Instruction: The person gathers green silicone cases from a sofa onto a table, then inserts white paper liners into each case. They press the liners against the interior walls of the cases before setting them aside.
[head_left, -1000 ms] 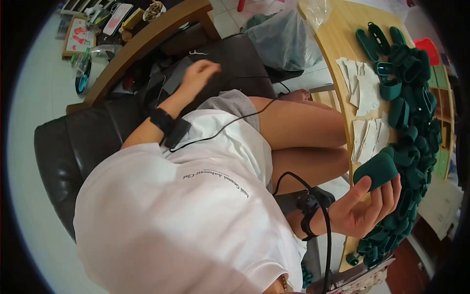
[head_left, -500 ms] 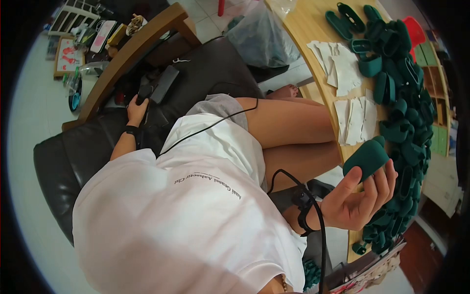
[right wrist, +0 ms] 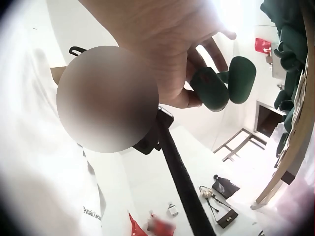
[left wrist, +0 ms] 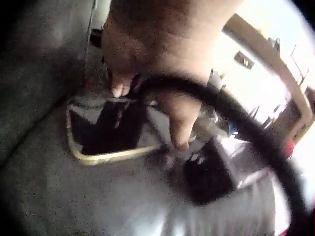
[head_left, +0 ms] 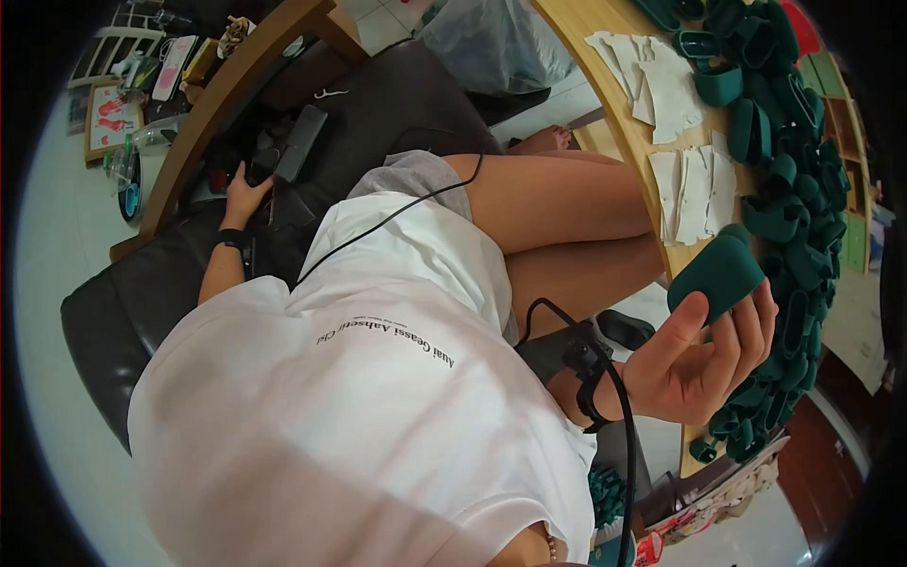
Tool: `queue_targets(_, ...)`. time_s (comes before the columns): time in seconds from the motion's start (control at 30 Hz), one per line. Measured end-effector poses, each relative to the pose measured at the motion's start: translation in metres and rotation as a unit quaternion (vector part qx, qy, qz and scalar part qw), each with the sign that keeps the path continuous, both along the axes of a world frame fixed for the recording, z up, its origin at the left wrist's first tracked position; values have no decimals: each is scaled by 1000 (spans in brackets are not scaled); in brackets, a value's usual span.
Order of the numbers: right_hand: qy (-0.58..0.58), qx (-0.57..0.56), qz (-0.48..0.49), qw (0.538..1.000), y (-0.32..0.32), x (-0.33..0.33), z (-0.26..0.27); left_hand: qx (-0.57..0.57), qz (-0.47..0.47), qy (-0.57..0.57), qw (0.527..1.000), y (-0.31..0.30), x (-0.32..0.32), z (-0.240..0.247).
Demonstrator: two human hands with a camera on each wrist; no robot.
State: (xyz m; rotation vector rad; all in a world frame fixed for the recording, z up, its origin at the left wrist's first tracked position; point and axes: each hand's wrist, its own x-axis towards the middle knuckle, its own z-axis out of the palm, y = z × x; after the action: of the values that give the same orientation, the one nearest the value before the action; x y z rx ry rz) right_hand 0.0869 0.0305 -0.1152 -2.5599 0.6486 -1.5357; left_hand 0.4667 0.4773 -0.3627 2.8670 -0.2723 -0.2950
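In the head view, my left hand (head_left: 248, 200) is at the sofa beside the wooden armrest, its fingers around a small black object (head_left: 262, 168). The left wrist view is blurred; there the hand (left wrist: 157, 59) reaches over a dark, glossy, phone-like item (left wrist: 106, 129) with a pale gold edge, finger and thumb apart at its far side. Raised by the table edge, my right hand (head_left: 694, 373) holds a dark green rounded case (head_left: 718, 276) between thumb and fingers. The right wrist view shows this case (right wrist: 210, 89) with its second rounded part (right wrist: 242, 79) tilted away from it.
A pile of green cases (head_left: 798, 227) lies along the wooden table (head_left: 614, 90), with torn white pieces (head_left: 694, 194) near its edge. A black cable (head_left: 397, 222) crosses the lap. A grey box (head_left: 302, 142) is on the sofa (head_left: 406, 94).
My left hand has moved from above the lap over to the sofa by the armrest, onto the black object. My right hand still holds the green case. The head view has shifted slightly.
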Motion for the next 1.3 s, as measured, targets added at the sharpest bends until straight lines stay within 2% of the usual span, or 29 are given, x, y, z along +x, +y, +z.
queue_targets(0.07,2,3,-1,1000,0,1,-1,68,86,112,988,26,39,-11)
queue_targets(0.1,5,-1,4,1000,-1,1,-1,59,73,236,967,36,64,-5)
queue_targets(0.13,6,-3,7,1000,-3,3,-1,149,57,316,935,-2,67,43)
queue_targets(0.17,8,-3,10,1000,-3,4,-1,152,7,275,949,-44,53,83)
queue_targets(0.2,15,-17,18,1000,-4,5,-1,173,-38,329,927,-95,44,129)
queue_targets(0.23,20,-31,25,999,-5,8,0,124,-118,330,928,-152,20,173)
queue_targets(0.27,27,-46,33,998,-5,10,1,-3,-214,312,926,-183,6,179)
queue_targets(0.3,17,-48,44,998,-4,11,0,-183,-289,293,893,-219,-22,187)
queue_targets(0.33,6,-51,55,997,-2,12,-3,-318,-336,338,819,-256,-52,200)
queue_targets(0.37,-5,-54,66,996,-1,13,-4,-317,-428,357,768,-289,-74,217)
queue_targets(0.4,33,-57,77,995,0,13,-1,-376,-499,349,698,-318,-96,221)
queue_targets(0.43,70,-60,85,992,2,10,4,-390,-560,367,632,-342,-115,228)
queue_targets(0.5,114,-43,93,988,7,6,9,-452,-650,394,467,-386,-155,227)
queue_targets(0.57,126,-40,93,987,10,0,13,-360,-679,438,466,-412,-178,240)
queue_targets(0.67,135,8,100,986,12,-12,16,-355,-716,419,431,-426,-192,250)
queue_targets(0.7,159,34,94,982,14,-14,20,-395,-727,381,413,-426,-196,242)
queue_targets(0.8,229,55,46,971,12,-10,33,-355,-718,352,485,-430,-199,236)
queue_targets(1.0,222,9,-67,973,25,5,28,-579,-632,240,456,-436,-200,222)
queue_targets(1.03,201,-32,-99,974,27,9,23,-576,-612,290,458,-434,-198,221)
queue_targets(1.07,180,-71,-130,973,30,14,18,-569,-617,269,472,-434,-197,220)
queue_targets(1.13,208,-70,-180,959,39,20,16,-555,-629,223,496,-436,-197,219)
queue_targets(1.17,222,-70,-207,950,43,23,15,-548,-621,257,498,-432,-197,214)
queue_targets(1.27,202,-44,-249,946,46,34,5,-541,-624,242,510,-429,-196,212)
queue_targets(1.3,196,-14,-244,950,49,36,5,-550,-597,271,517,-427,-199,211)
